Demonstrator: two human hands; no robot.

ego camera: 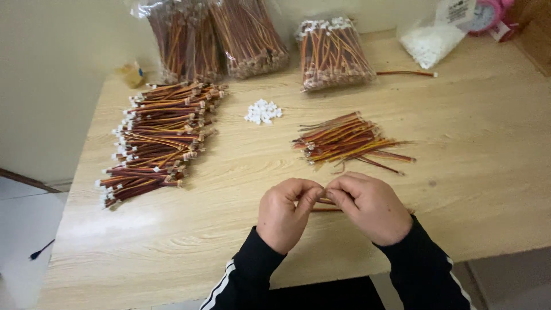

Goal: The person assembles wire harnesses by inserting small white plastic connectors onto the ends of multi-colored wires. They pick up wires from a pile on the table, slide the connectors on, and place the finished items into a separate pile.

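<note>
Left hand (285, 211): it is seen near the front edge of the counter (470, 189), in a black sleeve with white stripes; its grip is pressed together on one end of a short wire lead (325, 205).
Right hand (370, 206): it is placed just beside the left hand, the fingertips touching; its grip is pinching the same wire lead.
Wire lead: it is held between both hands, just above the counter; only a short brown-red part is shown, the rest is hidden by the fingers.
Loose wires (347, 140): a small heap is laid just beyond the hands, slightly to the right.
White connectors (263, 111): a little pile is laid farther back, near the middle.
Finished pile (158, 138): a long stack of wire leads with white ends is laid on the left.
Bagged bundles (333, 53): clear bags of wires are kept at the far edge.
Bag of white parts (430, 43): it is seen at the far right, beside a pink clock (487, 16).
</note>
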